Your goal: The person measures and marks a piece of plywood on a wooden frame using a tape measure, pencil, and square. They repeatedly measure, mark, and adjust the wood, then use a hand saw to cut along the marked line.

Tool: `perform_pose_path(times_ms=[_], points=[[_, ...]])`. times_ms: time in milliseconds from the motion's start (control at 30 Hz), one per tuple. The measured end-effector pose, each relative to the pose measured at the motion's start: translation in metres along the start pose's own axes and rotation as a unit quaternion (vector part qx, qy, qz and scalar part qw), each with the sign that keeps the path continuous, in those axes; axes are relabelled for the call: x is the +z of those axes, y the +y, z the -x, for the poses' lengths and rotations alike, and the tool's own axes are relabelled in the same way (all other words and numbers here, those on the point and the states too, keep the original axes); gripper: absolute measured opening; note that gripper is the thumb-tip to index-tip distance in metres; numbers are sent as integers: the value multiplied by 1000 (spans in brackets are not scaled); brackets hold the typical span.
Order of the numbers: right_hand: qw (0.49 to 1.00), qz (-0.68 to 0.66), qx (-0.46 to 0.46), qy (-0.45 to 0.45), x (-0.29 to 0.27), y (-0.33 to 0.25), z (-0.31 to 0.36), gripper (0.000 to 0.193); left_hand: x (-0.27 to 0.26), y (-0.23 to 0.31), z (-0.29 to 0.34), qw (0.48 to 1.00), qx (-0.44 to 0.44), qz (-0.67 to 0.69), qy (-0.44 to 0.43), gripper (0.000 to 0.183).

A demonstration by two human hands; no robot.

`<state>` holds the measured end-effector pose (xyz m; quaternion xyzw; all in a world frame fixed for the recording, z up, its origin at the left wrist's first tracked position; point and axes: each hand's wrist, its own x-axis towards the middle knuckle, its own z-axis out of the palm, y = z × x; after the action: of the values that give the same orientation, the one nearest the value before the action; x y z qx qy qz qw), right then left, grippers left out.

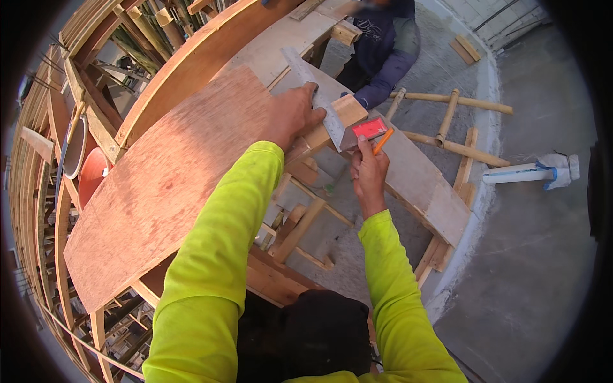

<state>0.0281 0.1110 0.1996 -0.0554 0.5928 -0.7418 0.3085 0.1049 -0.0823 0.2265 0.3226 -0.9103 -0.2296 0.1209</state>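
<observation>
My left hand (294, 113) grips the long blade of a metal carpenter's square (329, 121), thumb and forefinger pressing at its edge. The blade lies slantwise across a wooden batten (348, 111). At its near end is a short part with a red face (370, 128). My right hand (370, 167) is closed around an orange pencil (384, 141), and its fingertips are right beside the red face. Whether they also touch it I cannot tell. A broad reddish plywood sheet (169, 182) lies to the left, under my left forearm.
A co-worker in dark blue (386, 54) is across from me, a gloved hand close to the batten. A curved plywood strip (440, 198) runs to the right. Below are a gap with timber pieces (300, 230) and a concrete floor. Bamboo poles (472, 150) and a white pipe (520, 173) lie at right.
</observation>
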Motion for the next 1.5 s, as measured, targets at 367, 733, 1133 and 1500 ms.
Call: perform_pose_path(times_ms=[367,733,1133,1500], points=[[999,-6,-13,47,2,2,-11,21,3,-1,10,996,20,18,86,47],[1000,-8,-12,13,-2,2,-13,16,1,1,8,998,-10,6,57,47],[1000,14,-16,9,3,-1,-13,15,2,-4,5,998,-6,16,61,45],[1000,15,-9,8,1,-1,-15,18,-4,0,7,1000,-11,-6,20,41]])
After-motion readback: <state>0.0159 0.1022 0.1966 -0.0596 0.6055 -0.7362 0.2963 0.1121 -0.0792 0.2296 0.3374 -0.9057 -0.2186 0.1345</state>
